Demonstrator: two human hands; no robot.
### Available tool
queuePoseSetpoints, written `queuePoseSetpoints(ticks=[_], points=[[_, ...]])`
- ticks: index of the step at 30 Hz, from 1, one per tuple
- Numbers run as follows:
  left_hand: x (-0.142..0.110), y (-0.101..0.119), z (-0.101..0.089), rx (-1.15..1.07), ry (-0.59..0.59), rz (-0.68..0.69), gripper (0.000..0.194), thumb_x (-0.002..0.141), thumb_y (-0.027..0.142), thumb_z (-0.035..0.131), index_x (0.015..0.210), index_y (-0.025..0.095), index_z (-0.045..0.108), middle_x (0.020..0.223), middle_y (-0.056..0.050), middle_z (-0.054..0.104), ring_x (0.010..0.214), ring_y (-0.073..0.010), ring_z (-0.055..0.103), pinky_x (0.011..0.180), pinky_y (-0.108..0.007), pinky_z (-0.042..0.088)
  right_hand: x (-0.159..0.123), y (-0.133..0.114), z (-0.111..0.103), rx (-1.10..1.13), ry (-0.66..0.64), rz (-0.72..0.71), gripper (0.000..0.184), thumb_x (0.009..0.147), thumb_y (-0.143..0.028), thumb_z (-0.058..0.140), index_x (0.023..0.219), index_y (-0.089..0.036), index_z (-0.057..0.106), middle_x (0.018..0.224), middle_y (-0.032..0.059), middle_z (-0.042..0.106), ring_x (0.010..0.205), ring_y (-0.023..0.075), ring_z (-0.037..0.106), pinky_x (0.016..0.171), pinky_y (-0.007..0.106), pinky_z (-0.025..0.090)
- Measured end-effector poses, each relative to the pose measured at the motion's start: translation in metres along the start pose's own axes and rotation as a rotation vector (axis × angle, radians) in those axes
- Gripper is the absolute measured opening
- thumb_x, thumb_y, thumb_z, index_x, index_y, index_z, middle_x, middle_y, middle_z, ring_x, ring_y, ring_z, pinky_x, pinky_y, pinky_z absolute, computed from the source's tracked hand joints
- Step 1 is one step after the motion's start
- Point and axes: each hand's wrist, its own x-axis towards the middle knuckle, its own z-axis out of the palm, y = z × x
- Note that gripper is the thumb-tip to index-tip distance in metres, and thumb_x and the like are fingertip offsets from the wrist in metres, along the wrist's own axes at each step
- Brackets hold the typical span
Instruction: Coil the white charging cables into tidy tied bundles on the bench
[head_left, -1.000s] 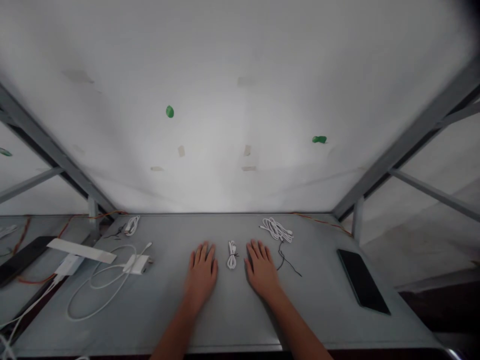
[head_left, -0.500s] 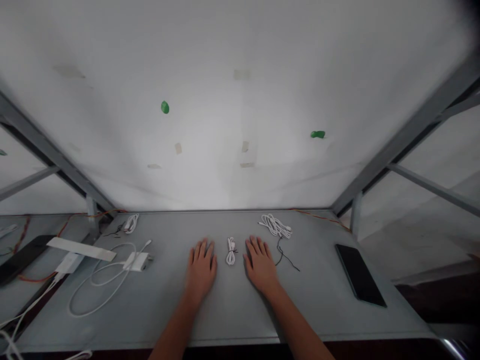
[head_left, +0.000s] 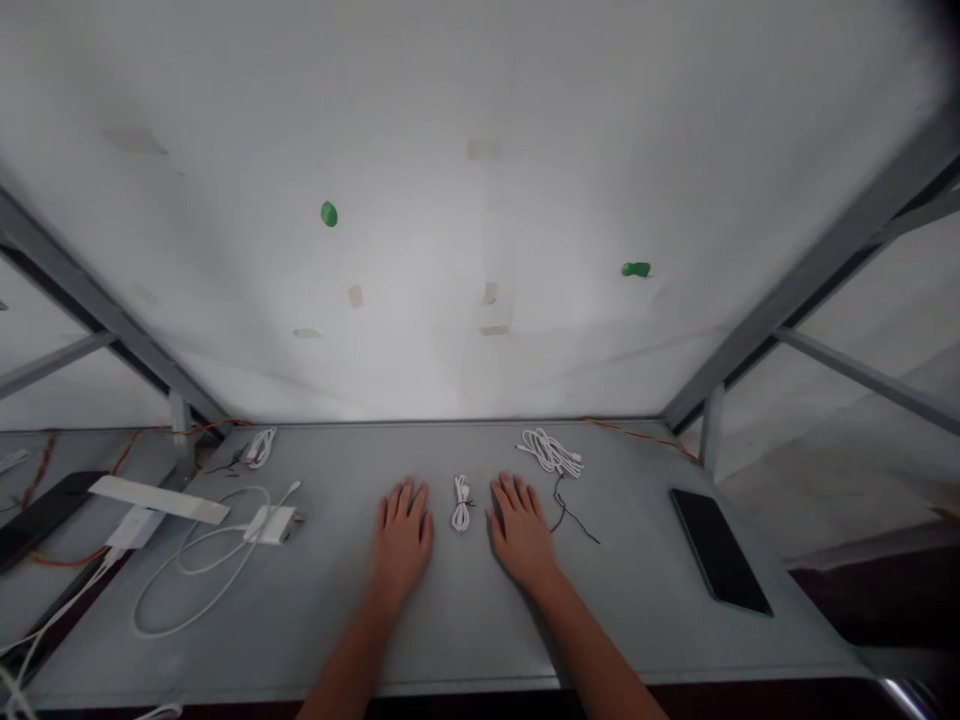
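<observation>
My left hand (head_left: 403, 535) lies flat on the grey table (head_left: 465, 620), palm down with fingers stretched out. Palm down too, my right hand (head_left: 519, 530) rests flat to the right. Between the two hands lies a small white cable bundle (head_left: 461, 503), bound at its middle with a dark tie; neither hand touches it. Beyond my right hand sits a looser coil of white cable (head_left: 551, 452). A thin black tie (head_left: 574, 510) lies loose just right of that hand's fingers.
A black phone (head_left: 720, 550) lies at the right. On the left are a white charger (head_left: 271, 524) with its looped cable, a white strip (head_left: 159, 499) and another small cable bundle (head_left: 261, 448). A white wall (head_left: 420, 370) stands behind, with metal frame posts (head_left: 709, 430) at both sides.
</observation>
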Motion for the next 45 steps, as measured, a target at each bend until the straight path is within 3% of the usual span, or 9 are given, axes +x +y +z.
queuePoseSetpoints(ticks=[15, 20, 23, 28, 33, 35, 37, 40, 45], points=[[-0.002, 0.005, -0.002, 0.055, 0.023, 0.007, 0.051, 0.107, 0.026, 0.039, 0.154, 0.015, 0.055, 0.162, -0.016, 0.051, 0.151, -0.0339, 0.045, 0.124, -0.058, 0.036, -0.001, 0.003, 0.007, 0.025, -0.002, 0.0, 0.055, 0.106, -0.033, 0.041, 0.158, -0.017, 0.051, 0.17, 0.0071, 0.04, 0.159, 0.0317, 0.031, 0.131, 0.05, 0.02], [-0.015, 0.024, -0.007, 0.04, -0.013, 0.549, 0.075, 0.091, 0.002, 0.042, 0.163, 0.023, 0.041, 0.172, -0.005, 0.039, 0.16, -0.0216, 0.032, 0.13, -0.045, 0.029, 0.027, 0.017, 0.001, -0.05, 0.071, 0.127, 0.057, 0.098, -0.027, 0.051, 0.152, -0.013, 0.055, 0.171, 0.0144, 0.038, 0.158, 0.0354, 0.031, 0.129, 0.051, 0.021], [-0.014, 0.028, -0.01, -0.019, -0.056, 0.65, 0.077, 0.089, 0.003, 0.044, 0.163, 0.024, 0.039, 0.175, -0.004, 0.031, 0.161, -0.022, 0.029, 0.13, -0.044, 0.031, 0.053, 0.026, -0.014, -0.109, 0.094, 0.216, 0.056, 0.095, -0.023, 0.052, 0.148, -0.006, 0.057, 0.167, 0.021, 0.042, 0.156, 0.037, 0.034, 0.129, 0.052, 0.019], [0.01, -0.006, -0.009, -0.117, -0.015, 0.301, 0.058, 0.102, 0.017, 0.035, 0.159, 0.015, 0.047, 0.168, -0.012, 0.045, 0.149, -0.0246, 0.049, 0.12, -0.041, 0.046, 0.06, 0.001, -0.023, -0.025, 0.007, 0.175, 0.044, 0.093, -0.02, 0.051, 0.132, -0.008, 0.069, 0.155, 0.0248, 0.055, 0.142, 0.0387, 0.051, 0.12, 0.053, 0.035], [0.027, -0.06, -0.031, 0.043, 0.112, -0.118, 0.051, 0.097, 0.02, 0.037, 0.137, 0.008, 0.068, 0.16, -0.021, 0.052, 0.15, -0.0406, 0.044, 0.122, -0.06, 0.036, 0.013, -0.059, -0.007, 0.291, 0.0, -0.154, 0.048, 0.09, -0.016, 0.053, 0.136, -0.014, 0.066, 0.157, 0.0169, 0.055, 0.149, 0.0298, 0.046, 0.123, 0.045, 0.037], [0.025, -0.066, -0.044, 0.038, 0.161, -0.194, 0.047, 0.097, 0.022, 0.039, 0.129, 0.011, 0.072, 0.154, -0.02, 0.058, 0.146, -0.0402, 0.048, 0.12, -0.059, 0.037, -0.004, -0.064, -0.006, 0.422, 0.082, -0.132, 0.05, 0.09, -0.017, 0.051, 0.138, -0.018, 0.064, 0.151, 0.0152, 0.06, 0.143, 0.0282, 0.053, 0.117, 0.045, 0.045], [0.022, -0.057, -0.053, -0.04, 0.129, -0.314, 0.043, 0.099, 0.028, 0.04, 0.12, 0.013, 0.075, 0.134, -0.02, 0.072, 0.127, -0.0358, 0.064, 0.11, -0.05, 0.048, -0.01, -0.048, -0.011, 0.484, 0.168, 0.087, 0.043, 0.094, -0.021, 0.047, 0.131, -0.018, 0.068, 0.13, 0.0165, 0.072, 0.119, 0.0284, 0.069, 0.102, 0.043, 0.055], [0.025, -0.022, -0.054, -0.195, -0.093, -0.511, 0.041, 0.102, 0.042, 0.044, 0.103, 0.018, 0.078, 0.097, -0.015, 0.08, 0.093, -0.031, 0.075, 0.086, -0.04, 0.055, 0.003, -0.002, -0.024, 0.378, 0.186, 0.524, 0.036, 0.098, -0.029, 0.044, 0.112, -0.014, 0.075, 0.096, 0.0181, 0.078, 0.083, 0.0291, 0.075, 0.078, 0.04, 0.057], [0.064, 0.047, -0.037, -0.316, -0.336, -0.509, 0.042, 0.096, 0.053, 0.058, 0.09, 0.016, 0.077, 0.096, -0.019, 0.08, 0.1, -0.0337, 0.076, 0.083, -0.038, 0.053, 0.058, 0.046, -0.028, 0.323, 0.075, 0.578, 0.022, 0.084, -0.032, 0.069, 0.068, -0.017, 0.07, 0.062, 0.0131, 0.071, 0.063, 0.0263, 0.071, 0.062, 0.034, 0.051]])
